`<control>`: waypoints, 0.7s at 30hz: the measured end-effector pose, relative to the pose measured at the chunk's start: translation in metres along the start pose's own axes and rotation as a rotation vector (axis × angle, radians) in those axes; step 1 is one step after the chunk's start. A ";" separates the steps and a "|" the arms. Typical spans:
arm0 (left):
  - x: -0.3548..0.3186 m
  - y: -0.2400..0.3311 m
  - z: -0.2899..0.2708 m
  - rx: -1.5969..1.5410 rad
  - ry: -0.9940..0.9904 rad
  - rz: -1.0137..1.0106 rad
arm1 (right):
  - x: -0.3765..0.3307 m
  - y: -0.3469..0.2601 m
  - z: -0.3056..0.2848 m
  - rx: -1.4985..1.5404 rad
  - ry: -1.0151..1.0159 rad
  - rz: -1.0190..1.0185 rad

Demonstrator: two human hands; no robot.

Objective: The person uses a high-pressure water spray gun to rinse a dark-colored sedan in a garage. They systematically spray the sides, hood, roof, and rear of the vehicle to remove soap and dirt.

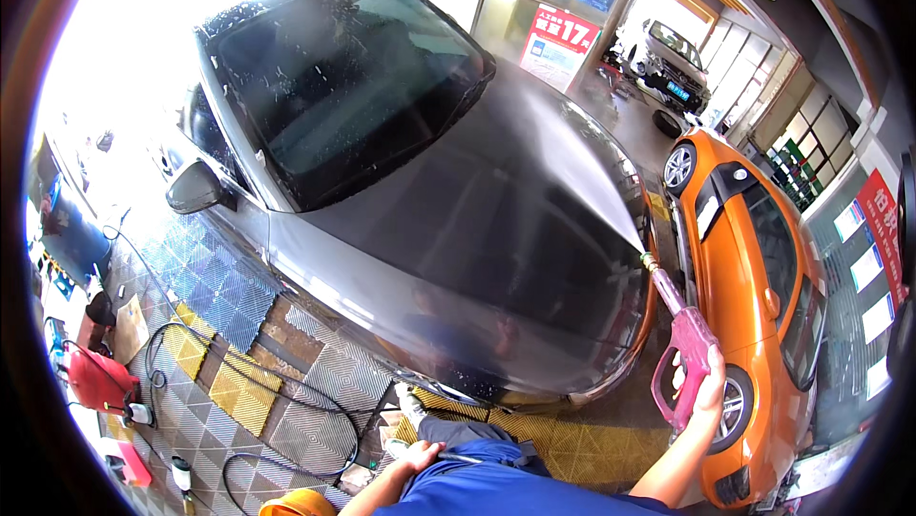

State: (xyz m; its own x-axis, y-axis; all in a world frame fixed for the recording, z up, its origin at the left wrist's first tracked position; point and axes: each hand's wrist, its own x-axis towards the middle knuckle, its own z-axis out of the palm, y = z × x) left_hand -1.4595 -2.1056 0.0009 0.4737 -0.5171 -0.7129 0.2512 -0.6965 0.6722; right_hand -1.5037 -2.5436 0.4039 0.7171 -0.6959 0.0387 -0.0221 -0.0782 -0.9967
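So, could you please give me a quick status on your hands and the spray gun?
Right hand gripping pink spray gun, fan of water on grey car's hood. Left hand holding the black hose at the hip. Orange car close on the right.

My right hand [704, 384] grips a pink spray gun [682, 358], its brass nozzle aimed at the grey car [410, 201], throwing a wide fan of water [563, 148] across the hood toward the windshield. My left hand [418, 457] holds a black hose [286, 392] low at my hip; the hose loops over the grid floor [219, 287]. An orange car [754, 268] stands just beside the gun.
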 end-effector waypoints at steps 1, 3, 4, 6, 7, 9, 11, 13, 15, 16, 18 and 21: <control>0.014 -0.016 -0.002 -0.016 -0.017 -0.013 | 0.003 0.002 0.003 -0.032 0.029 0.027; 0.027 -0.036 -0.010 -0.013 0.009 -0.008 | 0.017 0.006 0.006 -0.097 0.086 0.077; 0.042 -0.057 -0.013 -0.035 -0.038 -0.098 | 0.027 0.011 0.005 -0.120 0.095 0.130; 0.057 -0.088 -0.022 -0.224 0.023 -0.064 | 0.043 0.022 0.020 -0.130 0.098 0.180; 0.059 -0.089 -0.031 -0.308 0.033 -0.087 | 0.050 0.027 0.028 -0.138 0.101 0.205; 0.066 -0.092 -0.054 -0.386 0.160 0.072 | 0.058 0.039 0.049 0.004 0.009 0.181; 0.054 -0.062 -0.096 -0.329 0.065 -0.105 | 0.065 0.047 0.081 0.168 -0.027 0.091; 0.053 -0.068 -0.112 -0.355 0.141 -0.064 | 0.082 0.052 0.095 0.233 -0.070 0.092; 0.058 -0.077 -0.139 -0.273 0.142 -0.087 | 0.103 0.058 0.106 0.186 -0.003 0.157; 0.045 -0.060 -0.149 -0.337 0.149 -0.103 | 0.110 0.055 0.115 0.125 0.042 0.139; 0.030 -0.042 -0.168 -0.395 0.146 -0.101 | 0.116 0.052 0.128 0.049 0.007 0.117; 0.035 -0.058 -0.194 -0.271 0.141 -0.041 | 0.103 0.045 0.165 0.108 -0.054 0.009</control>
State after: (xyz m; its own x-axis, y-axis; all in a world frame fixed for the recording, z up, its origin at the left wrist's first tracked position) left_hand -1.2933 -1.9867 -0.0241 0.5664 -0.4036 -0.7185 0.4797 -0.5476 0.6856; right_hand -1.3159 -2.5005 0.3515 0.7538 -0.6565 0.0291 0.0447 0.0071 -0.9990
